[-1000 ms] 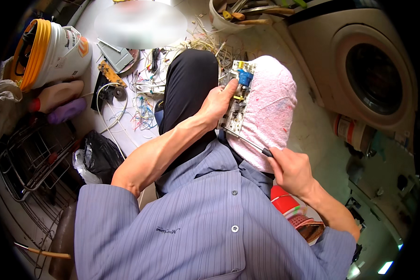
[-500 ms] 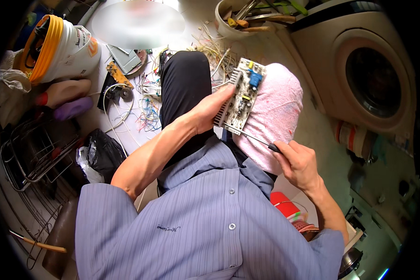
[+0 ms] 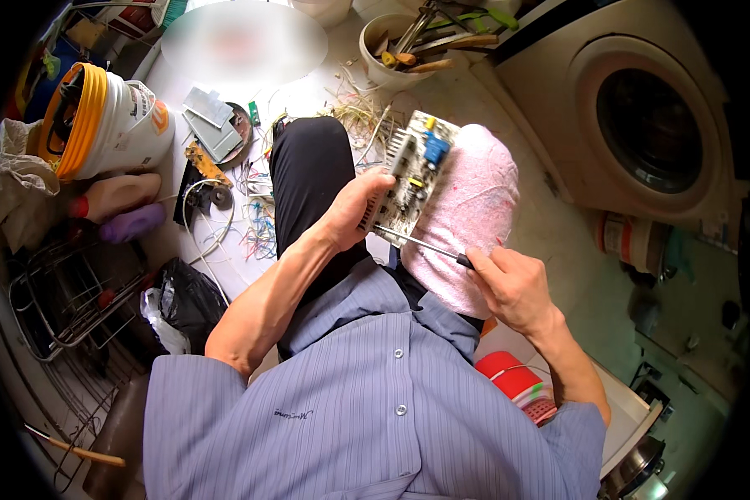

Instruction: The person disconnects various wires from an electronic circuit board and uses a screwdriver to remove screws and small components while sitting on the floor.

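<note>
A circuit board [image 3: 417, 179] with a blue component, yellow parts and a grey finned heat sink [image 3: 402, 158] is held above my lap. Its left edge is in the grip of my left hand [image 3: 354, 207], thumb on the heat sink side. Closed round the dark handle of a screwdriver [image 3: 429, 245] is my right hand [image 3: 512, 287]. The screwdriver's thin shaft points left, and its tip meets the lower end of the board. Under the board's right side, a pink towel [image 3: 475, 192] covers my right knee.
Loose wires [image 3: 262, 208] and metal plates [image 3: 212, 125] lie on the floor ahead and left. A white bucket with a yellow rim [image 3: 125, 125] stands at left, near a black plastic bag [image 3: 192, 300]. A tool bucket [image 3: 383, 71] is ahead; a washing machine [image 3: 558, 108] stands right.
The board and both hands sit slightly further left in view, as does the whole scene. The screwdriver tip has shifted from the board's bottom corner toward its lower left, near the heat sink.
</note>
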### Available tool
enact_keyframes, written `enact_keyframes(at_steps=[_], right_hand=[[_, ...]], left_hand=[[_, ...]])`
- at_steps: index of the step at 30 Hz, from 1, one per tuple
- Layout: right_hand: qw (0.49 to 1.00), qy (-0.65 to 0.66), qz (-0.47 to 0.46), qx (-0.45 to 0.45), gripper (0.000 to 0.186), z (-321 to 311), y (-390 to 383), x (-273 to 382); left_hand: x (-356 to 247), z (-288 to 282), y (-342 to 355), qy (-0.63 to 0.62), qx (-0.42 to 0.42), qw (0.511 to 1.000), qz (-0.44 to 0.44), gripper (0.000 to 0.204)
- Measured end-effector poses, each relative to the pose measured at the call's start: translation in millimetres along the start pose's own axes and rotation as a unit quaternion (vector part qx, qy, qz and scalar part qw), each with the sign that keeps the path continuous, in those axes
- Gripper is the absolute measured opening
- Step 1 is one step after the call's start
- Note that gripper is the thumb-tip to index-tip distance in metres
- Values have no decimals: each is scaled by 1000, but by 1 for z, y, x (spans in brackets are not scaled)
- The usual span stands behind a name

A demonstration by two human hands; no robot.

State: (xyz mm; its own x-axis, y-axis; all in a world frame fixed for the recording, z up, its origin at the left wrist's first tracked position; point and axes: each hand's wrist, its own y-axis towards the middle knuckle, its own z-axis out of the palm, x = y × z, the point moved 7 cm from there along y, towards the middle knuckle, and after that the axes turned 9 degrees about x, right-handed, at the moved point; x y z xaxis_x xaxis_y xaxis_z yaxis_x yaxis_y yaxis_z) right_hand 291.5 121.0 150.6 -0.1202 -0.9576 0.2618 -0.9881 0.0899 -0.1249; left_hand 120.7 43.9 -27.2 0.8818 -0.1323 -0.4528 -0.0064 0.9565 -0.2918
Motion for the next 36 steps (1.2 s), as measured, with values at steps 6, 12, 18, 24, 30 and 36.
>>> enact_keyframes(at_steps=[6, 12, 18, 24, 30, 36], right_hand=[[997, 57, 27, 40, 24, 6, -12, 0], [941, 295, 127, 104, 26, 17, -22, -15], [899, 385, 130, 167, 32, 27, -27, -12], [930, 329, 96, 130, 34, 21, -27, 5], [965, 208, 66, 144, 35, 7, -24, 14], [981, 57, 16, 186, 49, 11, -22, 29]], left_hand=[[18, 7, -16, 3, 72, 996, -51, 49], [16, 16, -24, 11, 56, 995, -80, 55], [37, 0, -23, 37, -28, 994, -99, 39], [42, 4, -30, -17, -110, 990, -89, 48], [52, 3, -28, 6, -186, 979, -84, 52], [59, -4, -17, 40, -199, 976, -72, 56]])
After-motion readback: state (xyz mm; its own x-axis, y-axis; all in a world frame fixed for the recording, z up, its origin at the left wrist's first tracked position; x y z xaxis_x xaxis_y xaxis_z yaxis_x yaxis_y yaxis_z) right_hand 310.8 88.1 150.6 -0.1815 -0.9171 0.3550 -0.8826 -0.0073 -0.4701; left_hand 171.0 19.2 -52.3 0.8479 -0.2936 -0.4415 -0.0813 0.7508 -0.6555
